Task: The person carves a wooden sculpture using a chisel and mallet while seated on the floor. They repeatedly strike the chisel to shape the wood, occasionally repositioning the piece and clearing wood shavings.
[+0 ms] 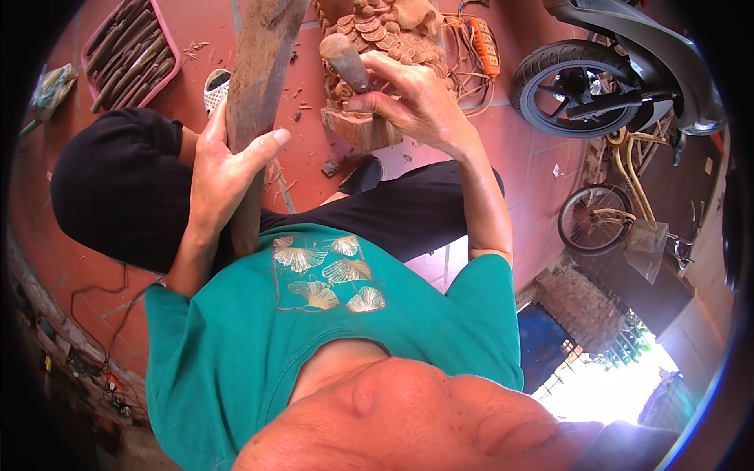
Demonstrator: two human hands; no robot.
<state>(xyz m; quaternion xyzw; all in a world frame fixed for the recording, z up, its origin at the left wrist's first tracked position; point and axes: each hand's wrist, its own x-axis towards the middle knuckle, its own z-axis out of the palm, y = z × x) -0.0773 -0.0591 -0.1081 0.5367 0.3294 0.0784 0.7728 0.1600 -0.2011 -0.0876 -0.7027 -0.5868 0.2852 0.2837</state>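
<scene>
My left hand [224,169] is closed round a long wooden mallet [265,71], broad at its far end, with a narrower handle that reaches back to my shirt. The thumb lies across the wood. My right hand [416,98] pinches a short wood-handled carving chisel [345,61] between thumb and fingers, butt end raised; its blade is hidden from view. Just beyond that hand stands a brown wood carving [377,30] covered in round coin-like shapes, on a squared wooden base [357,129]. The mallet and the chisel are apart.
A pink basket [174,43] of many chisels sits far left, near a white perforated shoe [216,88]. An orange power strip [484,47] with tangled cords lies right of the carving. A motorbike [577,88] and a bicycle [597,220] stand at right. Wood chips litter the red tiles.
</scene>
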